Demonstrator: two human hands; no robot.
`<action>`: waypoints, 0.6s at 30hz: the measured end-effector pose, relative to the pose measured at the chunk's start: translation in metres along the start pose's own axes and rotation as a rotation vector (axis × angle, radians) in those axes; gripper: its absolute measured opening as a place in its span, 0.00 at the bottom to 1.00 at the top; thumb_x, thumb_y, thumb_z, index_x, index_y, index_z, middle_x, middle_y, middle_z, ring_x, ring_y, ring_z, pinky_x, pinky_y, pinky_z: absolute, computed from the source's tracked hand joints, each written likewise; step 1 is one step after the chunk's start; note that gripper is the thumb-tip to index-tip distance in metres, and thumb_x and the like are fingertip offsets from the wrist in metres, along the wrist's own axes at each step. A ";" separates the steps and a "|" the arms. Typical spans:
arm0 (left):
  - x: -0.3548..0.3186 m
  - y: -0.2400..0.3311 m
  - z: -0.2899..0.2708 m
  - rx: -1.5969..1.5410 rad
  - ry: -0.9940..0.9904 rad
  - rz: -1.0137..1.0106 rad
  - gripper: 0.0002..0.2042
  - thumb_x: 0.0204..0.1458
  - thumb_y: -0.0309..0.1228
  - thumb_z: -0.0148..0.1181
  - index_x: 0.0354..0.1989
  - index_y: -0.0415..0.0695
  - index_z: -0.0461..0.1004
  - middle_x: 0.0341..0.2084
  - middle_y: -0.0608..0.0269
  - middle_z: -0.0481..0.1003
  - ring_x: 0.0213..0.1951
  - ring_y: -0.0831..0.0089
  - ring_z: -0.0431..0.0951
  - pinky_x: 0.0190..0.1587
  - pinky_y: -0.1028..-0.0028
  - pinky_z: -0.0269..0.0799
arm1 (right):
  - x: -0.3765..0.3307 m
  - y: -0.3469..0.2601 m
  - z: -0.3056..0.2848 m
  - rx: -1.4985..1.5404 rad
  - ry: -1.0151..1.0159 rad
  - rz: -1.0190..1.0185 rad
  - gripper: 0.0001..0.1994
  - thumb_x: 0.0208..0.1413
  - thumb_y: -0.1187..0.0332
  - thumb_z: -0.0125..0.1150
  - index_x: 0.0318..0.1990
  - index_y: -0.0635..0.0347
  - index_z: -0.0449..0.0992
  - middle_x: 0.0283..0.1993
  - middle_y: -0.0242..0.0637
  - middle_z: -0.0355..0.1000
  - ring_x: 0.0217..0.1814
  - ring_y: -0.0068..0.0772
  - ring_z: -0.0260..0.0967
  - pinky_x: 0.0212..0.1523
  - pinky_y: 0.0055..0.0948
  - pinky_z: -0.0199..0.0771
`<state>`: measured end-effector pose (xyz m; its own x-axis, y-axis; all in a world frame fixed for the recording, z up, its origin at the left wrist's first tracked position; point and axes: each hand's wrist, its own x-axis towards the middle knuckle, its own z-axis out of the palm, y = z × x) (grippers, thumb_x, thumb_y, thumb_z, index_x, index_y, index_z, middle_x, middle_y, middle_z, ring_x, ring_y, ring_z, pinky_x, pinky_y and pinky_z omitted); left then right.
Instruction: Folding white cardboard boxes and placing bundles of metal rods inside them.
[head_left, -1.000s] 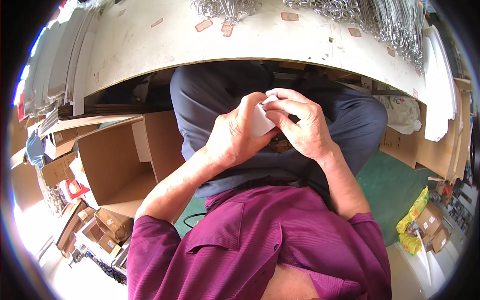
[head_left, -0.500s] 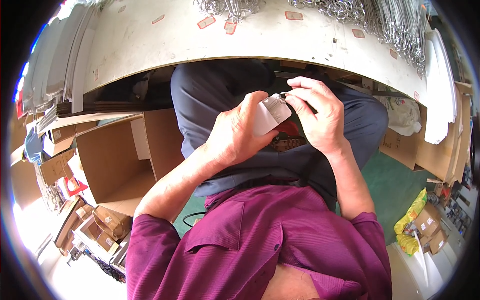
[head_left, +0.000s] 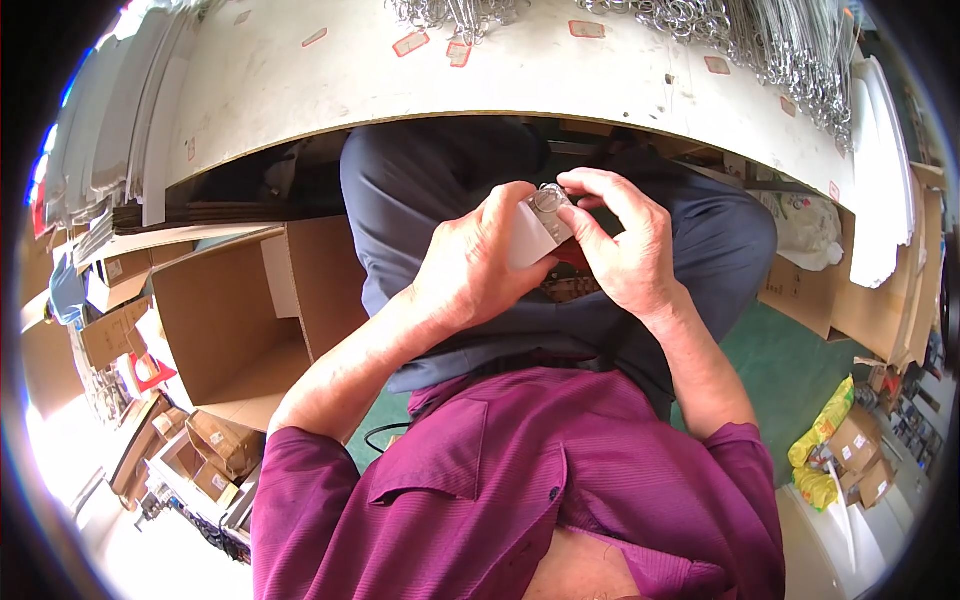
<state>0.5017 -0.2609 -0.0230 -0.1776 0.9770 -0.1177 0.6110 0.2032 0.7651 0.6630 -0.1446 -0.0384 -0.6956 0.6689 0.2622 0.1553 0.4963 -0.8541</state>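
Over my lap, my left hand (head_left: 472, 255) is closed around a small white card (head_left: 532, 240), thumb along its top edge and fingers behind it. A thin metal wire ring (head_left: 546, 203) lies at the far end of the card. My right hand (head_left: 628, 238) pinches at that end, its thumb pressed on the wire beside the ring and its index finger curled over the far corner. Small rows of marks or wires show on the card below the ring, too small to make out. The rest of the right fingers are partly hidden.
Ahead is a white table (head_left: 300, 90) with paper tags, a bundle of looped wires (head_left: 460, 14) and a larger wire bundle (head_left: 790, 60) on it. White sheets (head_left: 120, 120) stack at its left. An open cardboard box (head_left: 235, 320) stands left of my legs.
My right hand has shifted slightly left and down toward the card. The wire, seen earlier as strands at the card's edge, now shows as a round ring on its face.
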 end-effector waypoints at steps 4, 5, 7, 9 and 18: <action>0.000 0.000 0.001 0.031 0.018 -0.015 0.34 0.45 0.36 0.77 0.58 0.43 0.64 0.42 0.45 0.79 0.44 0.48 0.83 0.45 0.58 0.82 | -0.003 0.000 0.004 0.054 0.048 0.079 0.10 0.55 0.78 0.67 0.45 0.64 0.80 0.46 0.45 0.79 0.46 0.44 0.80 0.47 0.35 0.81; 0.000 -0.001 0.002 0.038 0.027 0.000 0.34 0.45 0.36 0.77 0.58 0.43 0.64 0.42 0.45 0.79 0.44 0.48 0.83 0.45 0.58 0.82 | -0.004 0.003 0.003 -0.009 0.057 0.028 0.09 0.55 0.78 0.68 0.44 0.64 0.81 0.46 0.45 0.80 0.46 0.43 0.80 0.47 0.35 0.81; 0.000 -0.001 0.002 0.043 0.026 0.003 0.34 0.45 0.36 0.77 0.58 0.43 0.64 0.42 0.45 0.79 0.43 0.48 0.83 0.45 0.58 0.82 | -0.004 0.004 0.003 -0.073 0.064 -0.022 0.08 0.55 0.77 0.68 0.43 0.65 0.81 0.45 0.45 0.80 0.46 0.43 0.80 0.47 0.34 0.81; -0.001 -0.001 0.002 0.049 0.026 0.005 0.34 0.45 0.36 0.77 0.59 0.43 0.64 0.42 0.45 0.79 0.43 0.48 0.83 0.45 0.58 0.82 | -0.003 0.001 0.003 -0.048 0.066 -0.018 0.07 0.55 0.76 0.69 0.42 0.66 0.82 0.45 0.46 0.80 0.46 0.43 0.80 0.46 0.34 0.81; -0.002 -0.003 0.005 0.064 0.080 0.034 0.33 0.46 0.36 0.76 0.58 0.43 0.64 0.42 0.45 0.80 0.42 0.48 0.84 0.43 0.58 0.82 | -0.006 -0.001 0.010 -0.088 0.101 -0.040 0.08 0.55 0.74 0.70 0.41 0.67 0.82 0.46 0.46 0.79 0.46 0.46 0.80 0.46 0.35 0.81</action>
<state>0.5040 -0.2630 -0.0283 -0.2153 0.9758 -0.0394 0.6655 0.1761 0.7253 0.6601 -0.1549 -0.0440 -0.6291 0.6977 0.3427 0.1933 0.5674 -0.8004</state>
